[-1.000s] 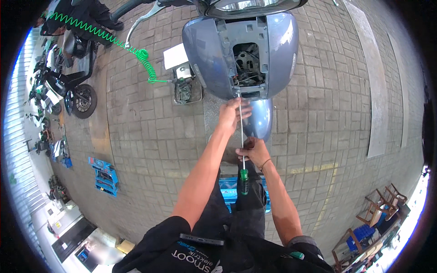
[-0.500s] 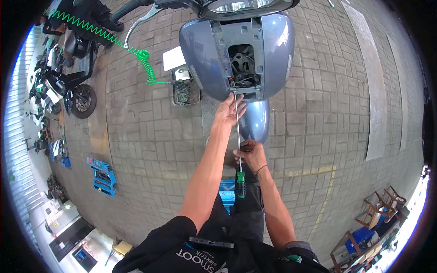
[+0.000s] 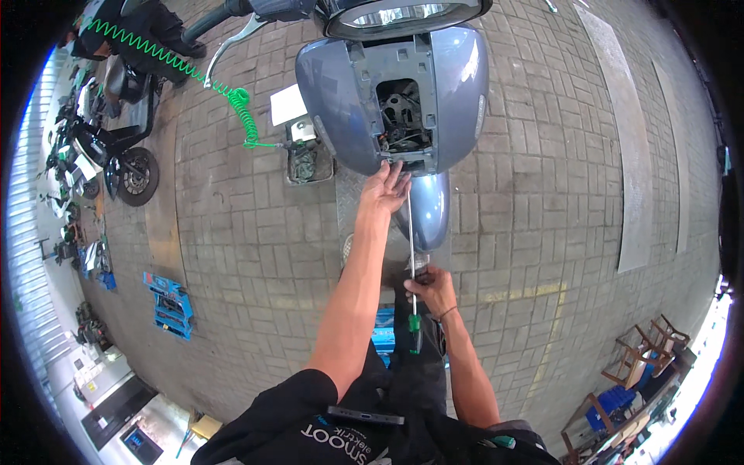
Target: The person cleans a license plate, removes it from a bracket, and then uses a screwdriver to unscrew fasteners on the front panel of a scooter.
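A long screwdriver (image 3: 415,325) with a green-and-black handle stands lengthwise below a blue-grey scooter front panel (image 3: 461,101), which has an open central hole showing metal and wiring. My right hand (image 3: 434,288) is closed on the lower shaft, just above the handle. My left hand (image 3: 385,188) reaches to the panel's lower edge, fingers bent there beside the shaft's upper end; what they hold is too small to make out. A blue-grey mudguard (image 3: 430,213) lies under the shaft, and my phone (image 3: 364,415) shows at my chest.
The scooter's handlebar and mirror (image 3: 403,15) are at the top. A metal tray (image 3: 308,167), white paper (image 3: 285,105) and green coiled hose (image 3: 244,116) are left of it. Parked scooters (image 3: 132,174), another person (image 3: 167,39), a blue toolbox (image 3: 169,306) and wooden chairs (image 3: 643,349) surround the paved floor.
The screwdriver and my right hand have moved down, so its upper end has left the panel's lower slot. My left hand remains at the panel's edge, slightly further left in view.
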`<state>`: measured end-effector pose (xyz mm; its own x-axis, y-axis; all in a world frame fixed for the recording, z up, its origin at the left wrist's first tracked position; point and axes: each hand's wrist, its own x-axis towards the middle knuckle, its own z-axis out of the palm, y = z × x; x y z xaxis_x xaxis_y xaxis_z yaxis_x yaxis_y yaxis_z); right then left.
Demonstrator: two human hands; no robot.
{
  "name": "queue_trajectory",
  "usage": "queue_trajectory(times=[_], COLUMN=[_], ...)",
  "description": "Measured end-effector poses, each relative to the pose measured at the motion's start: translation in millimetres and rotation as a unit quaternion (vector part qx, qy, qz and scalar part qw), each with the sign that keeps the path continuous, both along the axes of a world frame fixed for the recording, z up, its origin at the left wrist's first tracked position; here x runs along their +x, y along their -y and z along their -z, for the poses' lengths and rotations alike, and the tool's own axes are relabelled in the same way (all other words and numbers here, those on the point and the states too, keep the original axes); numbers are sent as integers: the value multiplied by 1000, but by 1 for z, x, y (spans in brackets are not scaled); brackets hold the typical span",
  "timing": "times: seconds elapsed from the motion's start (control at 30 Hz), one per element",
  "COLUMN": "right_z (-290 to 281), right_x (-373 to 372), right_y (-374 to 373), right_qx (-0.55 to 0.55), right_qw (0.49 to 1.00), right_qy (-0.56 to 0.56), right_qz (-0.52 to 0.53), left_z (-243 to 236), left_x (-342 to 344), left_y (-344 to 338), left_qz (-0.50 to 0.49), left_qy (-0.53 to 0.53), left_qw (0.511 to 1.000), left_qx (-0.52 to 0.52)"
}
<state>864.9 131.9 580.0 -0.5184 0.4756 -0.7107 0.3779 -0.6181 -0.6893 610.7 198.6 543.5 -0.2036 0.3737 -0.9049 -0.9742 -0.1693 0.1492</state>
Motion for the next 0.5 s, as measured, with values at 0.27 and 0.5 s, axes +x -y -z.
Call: queue_trajectory(times=[0.27, 0.5], right_z=[-9, 0], right_x=[89, 132], right_y=[65, 102], right_qx=[-71, -78], right_qw=[994, 988], right_qy=[73, 90], right_qz=[45, 97], left_z=[29, 33], left_x=[17, 24], left_y=[-6, -5], left_qz=[-157, -167], left_qy=[24, -10], left_qw=[986, 983], left_qx=[56, 70])
